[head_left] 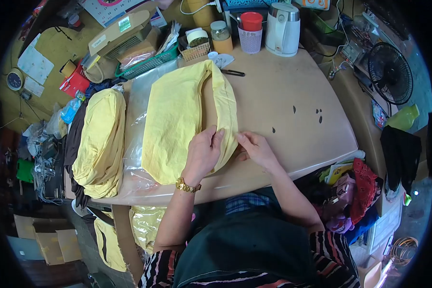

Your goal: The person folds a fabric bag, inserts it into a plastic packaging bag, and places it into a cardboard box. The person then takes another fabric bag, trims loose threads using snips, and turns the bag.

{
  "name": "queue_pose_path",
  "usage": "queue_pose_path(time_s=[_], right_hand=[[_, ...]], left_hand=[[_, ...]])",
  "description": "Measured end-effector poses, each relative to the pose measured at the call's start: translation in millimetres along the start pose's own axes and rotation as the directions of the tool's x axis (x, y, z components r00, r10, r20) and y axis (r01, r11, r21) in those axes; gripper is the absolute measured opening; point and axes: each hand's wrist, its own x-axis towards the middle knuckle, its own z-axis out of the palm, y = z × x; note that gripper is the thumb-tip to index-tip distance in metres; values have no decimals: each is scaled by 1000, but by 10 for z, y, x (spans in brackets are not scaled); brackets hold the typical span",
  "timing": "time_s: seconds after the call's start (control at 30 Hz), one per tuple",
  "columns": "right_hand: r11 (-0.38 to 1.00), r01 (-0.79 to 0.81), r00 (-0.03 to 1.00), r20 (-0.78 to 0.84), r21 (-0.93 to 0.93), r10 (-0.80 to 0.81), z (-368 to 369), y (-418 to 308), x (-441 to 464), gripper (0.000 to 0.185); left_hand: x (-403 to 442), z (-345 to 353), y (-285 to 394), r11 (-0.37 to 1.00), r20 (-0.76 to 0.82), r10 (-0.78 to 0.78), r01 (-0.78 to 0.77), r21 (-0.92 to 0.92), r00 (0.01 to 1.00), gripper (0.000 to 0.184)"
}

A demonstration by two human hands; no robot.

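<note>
A yellow cloth bag (173,120) lies flat on the brown-covered table in front of me, its wide strap (225,105) looping up and down along the right side. My left hand (205,150), with a gold watch on the wrist, pinches the lower part of the strap between thumb and fingers. Just to its right, my right hand (256,150) grips the strap's outer edge, with its lower fingers curled partly out of sight. To the left of the bag rests a stack of folded yellow cloth pieces (100,141) on dark fabric.
Clear plastic sheeting (138,110) lies under the bag's left side. A black pen (233,73) and small dark scraps (320,115) are on the table (283,86). Along the back stand a green basket (146,65), jars (221,36) and a white kettle (282,31). A black fan (390,73) is at right.
</note>
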Motion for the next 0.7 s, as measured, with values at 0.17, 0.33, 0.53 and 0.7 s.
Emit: queue_pose_path(time_s=[0.17, 0.33, 0.53, 0.7], right_hand=[[962, 62, 998, -12, 265, -61, 50, 290, 190, 15], [834, 102, 995, -72, 543, -75, 21, 470, 302, 15], [848, 44, 967, -236, 528, 96, -58, 172, 289, 11], [702, 423, 378, -593, -572, -711, -659, -385, 240, 29]], left_hand=[[-184, 48, -48, 985, -57, 73, -63, 158, 996, 25], [-269, 289, -186, 979, -202, 122, -84, 187, 972, 19], [-323, 181, 51, 977, -134, 210, -214, -15, 968, 14], [-51, -419, -521, 935, 11, 330, -328, 136, 944, 24]])
